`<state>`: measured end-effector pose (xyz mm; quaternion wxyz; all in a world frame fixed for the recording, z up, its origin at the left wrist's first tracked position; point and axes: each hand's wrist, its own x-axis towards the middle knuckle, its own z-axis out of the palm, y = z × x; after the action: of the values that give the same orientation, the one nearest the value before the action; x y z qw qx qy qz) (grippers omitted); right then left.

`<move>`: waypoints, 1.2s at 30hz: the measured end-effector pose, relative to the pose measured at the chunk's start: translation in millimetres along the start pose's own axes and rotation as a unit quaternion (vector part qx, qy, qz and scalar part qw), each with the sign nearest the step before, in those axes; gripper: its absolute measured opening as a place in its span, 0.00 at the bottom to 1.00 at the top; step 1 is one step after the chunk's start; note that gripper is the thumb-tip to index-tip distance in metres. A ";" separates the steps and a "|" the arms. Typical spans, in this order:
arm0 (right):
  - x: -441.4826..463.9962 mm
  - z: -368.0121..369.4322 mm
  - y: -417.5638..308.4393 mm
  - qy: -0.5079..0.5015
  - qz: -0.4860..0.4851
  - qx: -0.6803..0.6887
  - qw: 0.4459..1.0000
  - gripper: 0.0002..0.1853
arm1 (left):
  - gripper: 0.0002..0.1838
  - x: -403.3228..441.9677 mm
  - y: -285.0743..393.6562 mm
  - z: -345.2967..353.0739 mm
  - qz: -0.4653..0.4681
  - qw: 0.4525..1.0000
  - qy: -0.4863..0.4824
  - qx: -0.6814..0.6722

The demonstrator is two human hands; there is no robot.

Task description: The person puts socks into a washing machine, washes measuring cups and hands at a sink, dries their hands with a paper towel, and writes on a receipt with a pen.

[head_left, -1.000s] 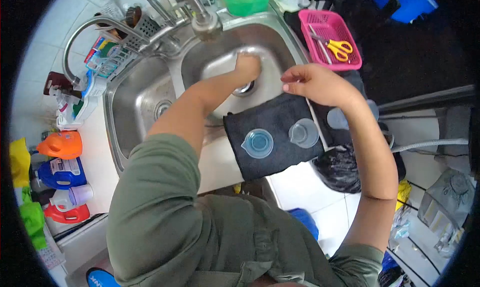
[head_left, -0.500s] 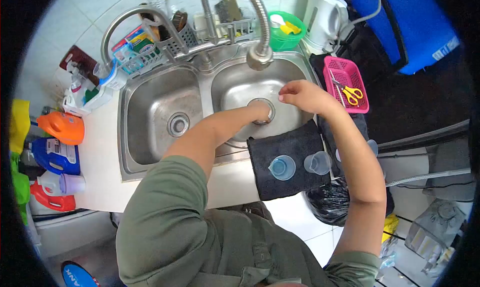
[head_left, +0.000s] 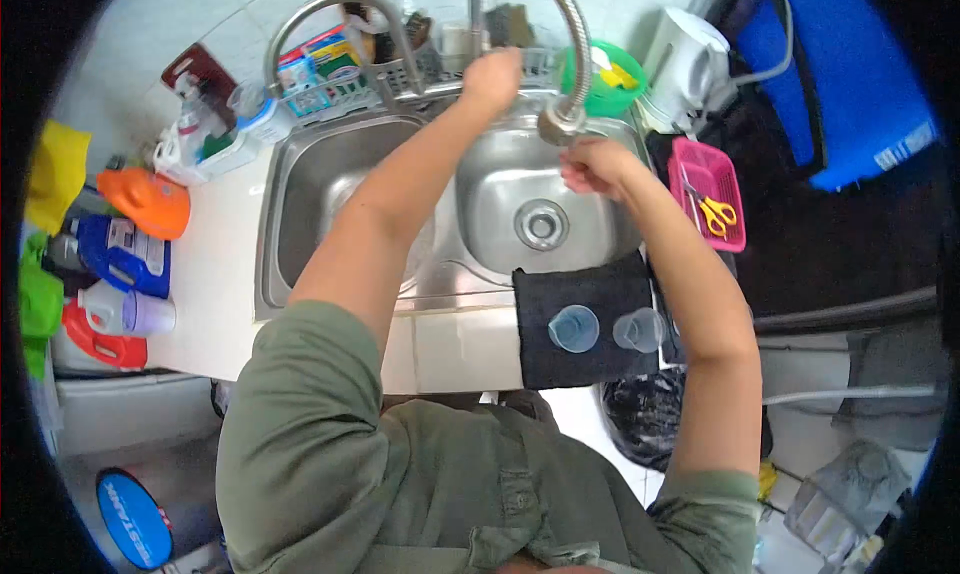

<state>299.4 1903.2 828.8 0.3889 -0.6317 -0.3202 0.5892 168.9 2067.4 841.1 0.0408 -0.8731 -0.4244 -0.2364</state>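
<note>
Lifted from the drain [head_left: 541, 224], the left hand [head_left: 492, 79] has been brought to the sink's [head_left: 492, 214] back edge, beside the tap [head_left: 562, 120]; whether anything is gripped cannot be told. Just below the tap head, the right hand [head_left: 597, 164] is held half open. Two cups [head_left: 574, 329] are set on black cloth [head_left: 560, 372] at the worktop's [head_left: 460, 344] front edge

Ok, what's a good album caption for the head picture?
Left hand at the back of the sink, right hand by the spout, two cups on black cloth.
</note>
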 end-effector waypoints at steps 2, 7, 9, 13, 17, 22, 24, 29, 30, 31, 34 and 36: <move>11.3 4.3 8.1 -0.024 0.005 0.097 0.995 0.05 | 0.10 -3.7 -5.1 8.3 0.042 0.999 0.022 -0.005; 35.2 13.6 12.2 -0.017 0.016 0.156 0.987 0.04 | 0.10 -43.6 5.1 9.4 0.074 0.991 0.074 -0.088; 33.0 10.9 12.7 -0.023 -0.003 0.155 0.988 0.03 | 0.11 -75.3 22.0 -2.1 -0.066 0.957 0.073 -0.274; 30.1 8.9 6.6 -0.060 0.015 0.206 0.977 0.09 | 0.09 -107.7 23.8 86.1 -0.309 0.493 -0.228 -0.781; 17.0 -1.9 -13.6 -0.032 -0.152 -0.232 0.960 0.14 | 0.08 -100.8 66.0 82.9 -0.304 0.271 -0.283 -0.868; 11.8 -10.8 -33.0 -0.035 -0.092 -0.111 0.989 0.11 | 0.06 -72.8 84.6 80.9 -0.405 0.337 -0.167 -0.833; 19.1 -10.2 -29.7 -0.033 -0.079 -0.011 0.996 0.10 | 0.06 -70.9 79.3 86.0 -0.406 0.371 -0.133 -0.824; 45.2 -1.7 -4.2 -0.002 -0.083 0.125 0.989 0.06 | 0.10 -79.5 88.3 54.3 -0.464 0.440 -0.139 -0.757; 45.5 3.5 -3.6 0.014 -0.065 0.132 0.989 0.07 | 0.10 -78.0 86.6 61.8 -0.470 0.437 -0.125 -0.757; 51.0 9.6 0.7 0.036 -0.041 0.141 0.988 0.10 | 0.06 -81.8 82.7 78.1 -0.408 0.417 -0.069 -0.809; 72.9 18.0 18.2 -0.009 0.011 0.120 0.993 0.11 | 0.07 -88.4 52.9 100.0 -0.372 0.834 -0.160 -0.376; 63.8 31.5 15.7 -0.008 -0.024 0.121 0.992 0.09 | 0.08 -87.6 35.4 91.5 -0.295 0.897 -0.167 -0.285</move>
<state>273.7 1954.2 783.4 0.4735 -0.5675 -0.2647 0.6194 184.1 2006.5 725.5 -0.3530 -0.7086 -0.5775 -0.1993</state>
